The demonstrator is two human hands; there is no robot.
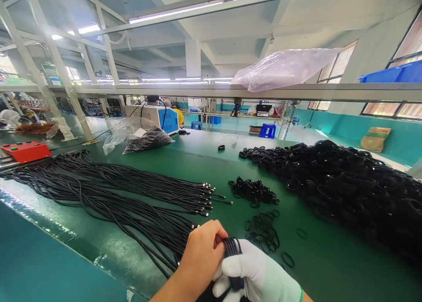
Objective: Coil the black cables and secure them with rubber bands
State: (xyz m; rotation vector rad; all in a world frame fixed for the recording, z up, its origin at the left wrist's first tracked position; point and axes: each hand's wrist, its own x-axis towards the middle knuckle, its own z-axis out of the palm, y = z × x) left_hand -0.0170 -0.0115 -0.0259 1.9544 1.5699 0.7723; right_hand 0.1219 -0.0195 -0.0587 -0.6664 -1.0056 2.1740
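A coiled black cable [233, 248] is gripped in my gloved right hand [252, 267], its loops standing up between thumb and fingers. My bare left hand [203, 251] presses against the coil's left side with fingers curled; what its fingertips pinch is partly hidden. Just beyond my left hand lie long straight black cables [132, 192] in two bundles, their plug ends pointing right. Ahead of my right hand is a loose group of thin black bands [263, 229], with a single black band [288, 260] nearer me.
A large heap of coiled black cables [343, 183] covers the right side of the green table [194, 159]. A smaller black pile [253, 190] lies mid-table. Farther back are a plastic bag [148, 137], a blue-and-white machine [166, 117] and, at left, a red control box [26, 151]. A shelf beam [204, 91] crosses above.
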